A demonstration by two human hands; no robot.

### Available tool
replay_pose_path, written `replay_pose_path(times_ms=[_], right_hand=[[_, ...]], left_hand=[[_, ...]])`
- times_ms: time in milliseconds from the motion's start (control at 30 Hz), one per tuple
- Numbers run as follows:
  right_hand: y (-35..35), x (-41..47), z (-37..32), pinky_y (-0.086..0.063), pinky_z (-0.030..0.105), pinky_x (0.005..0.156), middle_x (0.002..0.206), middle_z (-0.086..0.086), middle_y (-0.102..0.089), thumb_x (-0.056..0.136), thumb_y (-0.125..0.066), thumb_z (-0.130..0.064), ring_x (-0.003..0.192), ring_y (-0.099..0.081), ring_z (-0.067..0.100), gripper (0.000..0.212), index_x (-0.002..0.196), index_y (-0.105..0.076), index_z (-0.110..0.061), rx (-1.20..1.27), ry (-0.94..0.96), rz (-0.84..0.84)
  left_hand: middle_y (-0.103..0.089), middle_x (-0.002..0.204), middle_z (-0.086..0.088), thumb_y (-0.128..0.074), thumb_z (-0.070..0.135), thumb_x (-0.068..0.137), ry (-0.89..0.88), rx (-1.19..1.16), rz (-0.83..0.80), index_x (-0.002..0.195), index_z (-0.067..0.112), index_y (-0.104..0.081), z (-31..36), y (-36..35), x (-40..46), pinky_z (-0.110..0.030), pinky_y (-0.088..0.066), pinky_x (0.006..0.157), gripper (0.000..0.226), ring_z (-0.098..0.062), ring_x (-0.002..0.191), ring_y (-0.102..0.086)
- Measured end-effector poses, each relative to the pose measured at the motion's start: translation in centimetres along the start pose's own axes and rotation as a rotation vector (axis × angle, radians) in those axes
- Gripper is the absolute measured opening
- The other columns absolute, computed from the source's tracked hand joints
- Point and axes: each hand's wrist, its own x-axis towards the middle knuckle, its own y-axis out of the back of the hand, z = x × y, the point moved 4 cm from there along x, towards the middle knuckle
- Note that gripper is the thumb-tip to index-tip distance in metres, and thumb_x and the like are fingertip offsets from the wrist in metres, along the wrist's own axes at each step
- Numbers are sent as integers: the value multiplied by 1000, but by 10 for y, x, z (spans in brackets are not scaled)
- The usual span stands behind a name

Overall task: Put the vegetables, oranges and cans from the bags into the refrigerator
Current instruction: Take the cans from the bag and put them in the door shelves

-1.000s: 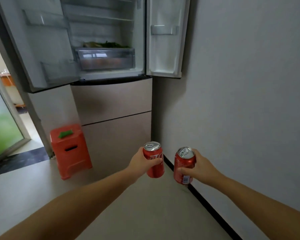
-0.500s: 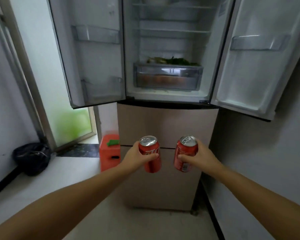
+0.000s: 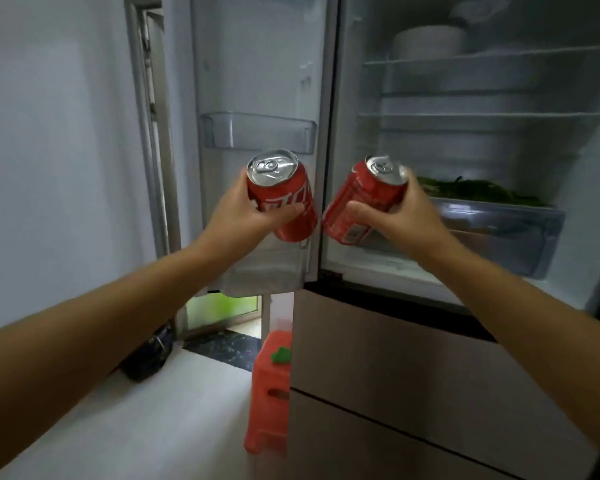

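The left hand (image 3: 238,211) grips a red can (image 3: 280,199), fingers wrapped round its middle, lid up and tipped slightly toward the camera. The right hand (image 3: 404,211) grips a second red can (image 3: 361,199), which leans left so the two cans' bottoms stand just beside each other. Both are held up in front of the open refrigerator (image 3: 465,133), the left one before the open left door (image 3: 260,81) and its door shelves, the right one at the edge of the main compartment, apparently so each can go straight into the nearest spot. The upper door shelf (image 3: 257,133) sits just above the left can; a lower one is largely hidden behind the hand. Past the right hand, green vegetables (image 3: 475,192) lie on top of the clear drawer (image 3: 499,233). White bowls (image 3: 430,41) stand on the top wire shelf, dim and hard to read. Whether oranges are in the drawer cannot be told. The right door is out of frame. Below, a red stool (image 3: 269,393) is half hidden by the refrigerator's lower part, and a dark bag (image 3: 149,358) lies on the floor.
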Motion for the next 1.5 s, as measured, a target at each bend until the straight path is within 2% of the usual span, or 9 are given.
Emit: replay_pose_path(times_ms=[100, 200, 267, 433, 567, 800, 1133, 1333, 1500], right_hand=[[-28, 42, 1, -49, 13, 80, 119, -7, -53, 77, -76, -16, 103, -56, 1, 80, 140, -27, -22, 63, 86, -92], [-66, 68, 21, -48, 34, 97, 142, 3, -42, 78, -76, -18, 121, -52, 17, 92, 146, -16, -33, 87, 95, -210], [-89, 81, 40, -47, 42, 101, 137, 2, -47, 75, -78, -21, 118, -54, 18, 87, 142, -24, -33, 54, 80, -267], [-118, 92, 80, -48, 21, 72, 101, -11, -57, 66, -84, -36, 89, -60, 9, 67, 117, -41, -28, -166, 118, -396], [-121, 98, 101, -50, 30, 80, 105, -10, -60, 62, -76, -60, 97, -61, 15, 73, 118, -43, -28, -378, 154, -458], [-123, 103, 108, -44, 26, 80, 122, 1, -56, 76, -67, -56, 100, -56, 15, 69, 129, -40, -21, -340, 171, -560], [-110, 85, 113, -39, 35, 106, 139, 4, -45, 86, -59, -48, 127, -45, 19, 65, 140, -38, -19, -391, 249, -410], [-99, 63, 111, -41, 32, 100, 129, 5, -53, 93, -53, -35, 119, -49, 18, 40, 129, -52, -15, -414, 227, -330], [-95, 31, 103, -43, 25, 78, 99, -3, -50, 94, -52, -24, 88, -53, 12, 17, 104, -61, -13, -371, 279, -213]], left_hand=[[-62, 117, 7, -81, 20, 71, 29, 117, 56, 127, 19, -47, -10, 28, 24, -25, -47, 90, 65, -9, 107, -59], [-61, 120, 4, -81, 22, 71, 116, 222, 128, 129, 19, -46, -32, 41, 35, -30, -48, 92, 69, -12, 108, -59], [-63, 118, 2, -82, 23, 69, 177, 286, 140, 129, 18, -47, -50, 41, 42, -33, -50, 93, 69, -13, 106, -61], [-69, 109, 2, -84, 38, 61, 324, 515, -8, 119, 23, -57, -88, 20, 50, -39, -54, 92, 66, -15, 99, -66], [-70, 102, 2, -81, 28, 72, 353, 553, -82, 105, 27, -60, -102, 8, 45, -32, -53, 88, 39, -13, 93, -66], [-65, 111, 3, -78, 48, 69, 466, 561, -168, 123, 18, -49, -110, 8, 42, -34, -55, 88, 68, -13, 98, -65], [-40, 139, -7, -74, 38, 77, 270, 681, -80, 142, 16, -35, -107, 5, 36, -30, -38, 107, 79, -18, 126, -45], [-41, 138, -8, -72, 35, 80, 135, 696, -42, 139, 12, -38, -104, 10, 24, -22, -33, 102, 72, -17, 128, -41], [-46, 130, -9, -69, 27, 85, -72, 690, 174, 130, 8, -47, -97, 14, -2, -15, -30, 100, 54, -17, 120, -45]])
